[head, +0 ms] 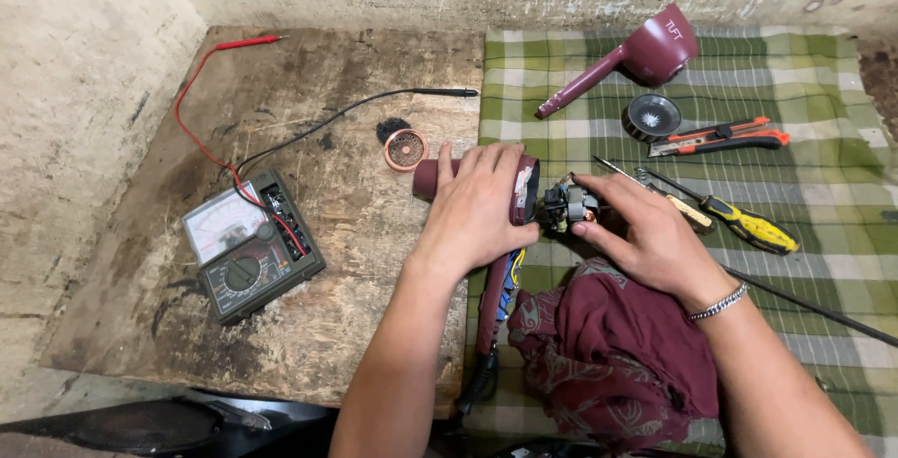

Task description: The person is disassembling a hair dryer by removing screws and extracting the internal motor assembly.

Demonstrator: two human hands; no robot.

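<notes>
My left hand [477, 205] wraps around the maroon barrel [428, 177] of an opened hair dryer in the middle of the view. My right hand [645, 229] pinches the small grey motor [564, 205] that sticks out of the barrel's open end, with coloured wires trailing below it. The dryer's handle [491, 313] hangs down toward me. The other maroon half-shell [645, 54] lies apart at the back of the green checked cloth [823, 196].
An analogue multimeter [248, 245] with red and black probe leads sits on the worn wooden board [309, 327] at left. A round copper-coloured grille [406, 150], a black fan piece [652, 116], orange-handled pliers [725, 135], a yellow-handled screwdriver [744, 224] and a maroon rag [608, 355] lie around my hands.
</notes>
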